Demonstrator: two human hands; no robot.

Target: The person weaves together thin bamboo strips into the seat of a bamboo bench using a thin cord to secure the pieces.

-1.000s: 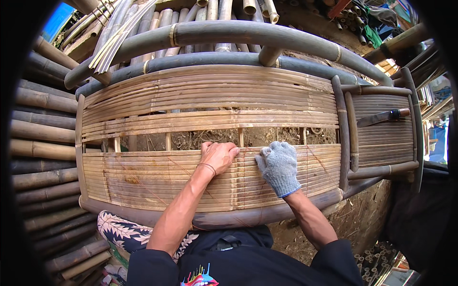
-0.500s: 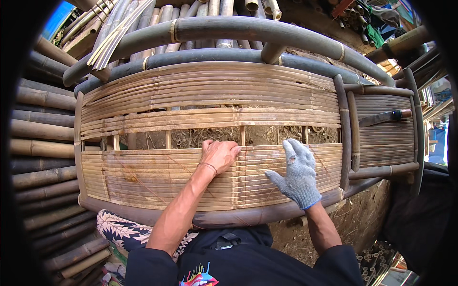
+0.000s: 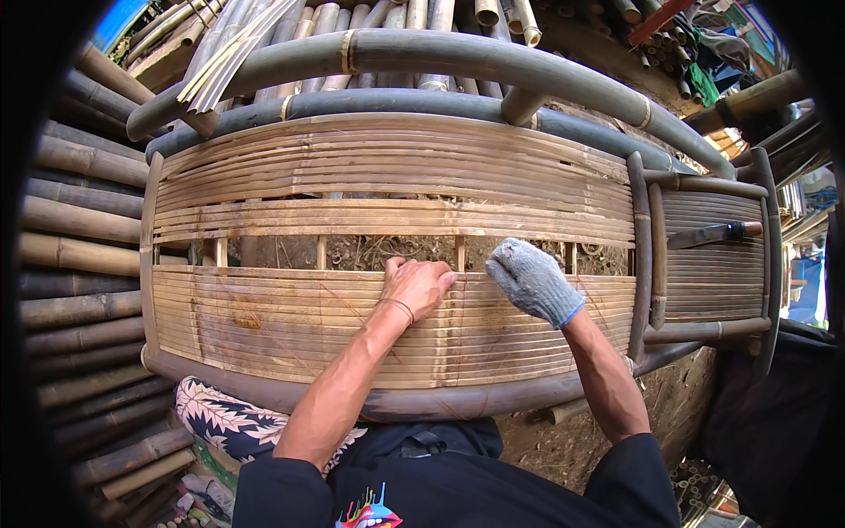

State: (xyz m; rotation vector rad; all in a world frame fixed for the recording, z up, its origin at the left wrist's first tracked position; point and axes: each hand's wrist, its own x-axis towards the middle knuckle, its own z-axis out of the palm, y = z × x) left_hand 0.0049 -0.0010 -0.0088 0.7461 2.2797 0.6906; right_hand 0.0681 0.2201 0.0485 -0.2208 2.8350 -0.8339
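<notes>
A long bamboo bench seat of narrow slats lies before me, with an open gap between its near slats point(image 3: 264, 321) and far slats point(image 3: 387, 163). My bare left hand point(image 3: 416, 289) rests on the near slats, its fingers curled over the edge slat at the gap. To its right my right hand point(image 3: 535, 280), in a grey knit glove, is closed above that same edge. Whatever it may hold is hidden by the glove. Thin reddish-brown cords cross the near slats. Short crosspieces point(image 3: 459, 253) show within the gap.
A knife point(image 3: 713, 234) lies on the slatted side section point(image 3: 713, 277) at the right. Thick dark bamboo rails point(image 3: 493, 60) run along the far side, with loose split strips point(image 3: 231, 57) over their left end. Bamboo poles point(image 3: 84, 211) are stacked at left.
My right hand has moved up and left to the gap's edge, its outstretched fingers now closed. My left hand keeps its place on the edge slat. The view has shifted slightly.
</notes>
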